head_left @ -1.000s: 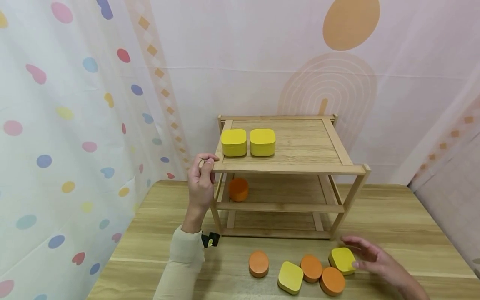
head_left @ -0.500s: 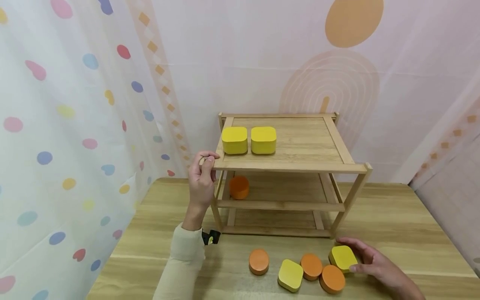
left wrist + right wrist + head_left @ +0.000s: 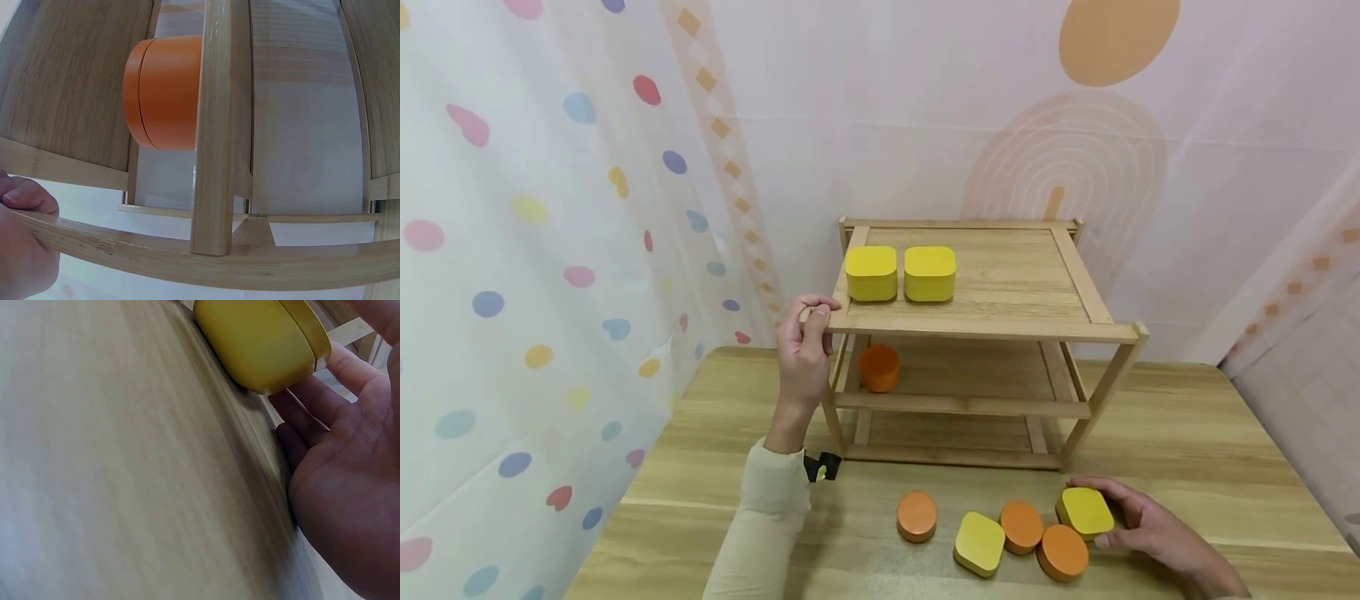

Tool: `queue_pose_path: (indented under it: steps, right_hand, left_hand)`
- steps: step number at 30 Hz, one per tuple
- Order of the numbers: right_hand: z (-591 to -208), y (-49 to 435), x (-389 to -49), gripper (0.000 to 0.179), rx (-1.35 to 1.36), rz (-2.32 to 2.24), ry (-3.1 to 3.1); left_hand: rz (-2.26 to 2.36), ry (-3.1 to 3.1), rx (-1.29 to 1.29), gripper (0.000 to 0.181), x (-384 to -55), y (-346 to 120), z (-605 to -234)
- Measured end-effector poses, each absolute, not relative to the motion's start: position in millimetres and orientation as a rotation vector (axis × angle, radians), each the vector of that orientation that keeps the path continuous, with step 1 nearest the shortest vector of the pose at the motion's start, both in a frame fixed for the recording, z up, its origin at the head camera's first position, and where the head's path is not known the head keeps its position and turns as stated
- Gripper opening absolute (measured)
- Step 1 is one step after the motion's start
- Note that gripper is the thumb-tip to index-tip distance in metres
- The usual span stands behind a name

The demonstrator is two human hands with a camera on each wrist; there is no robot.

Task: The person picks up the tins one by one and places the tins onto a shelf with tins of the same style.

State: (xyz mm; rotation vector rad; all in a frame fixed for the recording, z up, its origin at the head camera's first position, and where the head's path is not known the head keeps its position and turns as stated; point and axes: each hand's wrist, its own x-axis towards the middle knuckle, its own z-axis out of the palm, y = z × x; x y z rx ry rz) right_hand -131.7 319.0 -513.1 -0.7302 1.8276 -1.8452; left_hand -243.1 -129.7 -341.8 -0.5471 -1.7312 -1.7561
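Observation:
My left hand (image 3: 805, 358) grips the front left corner of a three-tier wooden shelf (image 3: 985, 329); part of that hand also shows in the left wrist view. My right hand (image 3: 1157, 529) holds a yellow rounded-square box (image 3: 1086, 511) on the table, fingers along its far side and thumb at its near side. In the right wrist view, the same yellow box (image 3: 259, 344) appears beside the fingers, low against the tabletop. Two yellow boxes (image 3: 929, 273) stand side by side on the top tier. An orange round box (image 3: 878, 369) sits on the middle tier at the left.
On the table (image 3: 685, 517) before the shelf lie another yellow box (image 3: 979, 543) and three orange round boxes, one (image 3: 917, 517) apart at the left, two (image 3: 1063, 552) close to the held box. A patterned curtain (image 3: 880, 108) hangs behind.
My right hand has moved slightly left and closed around the yellow box, its thumb coming to the near side. The left hand keeps its grip on the shelf. The head view has tilted slightly.

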Motion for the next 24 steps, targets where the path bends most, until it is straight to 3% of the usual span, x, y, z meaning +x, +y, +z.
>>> queue_pose_path:
  steps: [11,24]
  right_hand:
    - [-517.8,319.9,-132.5,0.062,-0.893,-1.839,1.891]
    - [-515.6,318.2,-131.6,0.062,-0.770,-1.807,1.951]
  left_hand:
    - [-1.755,-1.735,-0.540,0.027,-245.1,-128.1,-342.3]
    - [-1.765,-1.716,-0.547,0.028,-246.8,-128.7,-343.3]
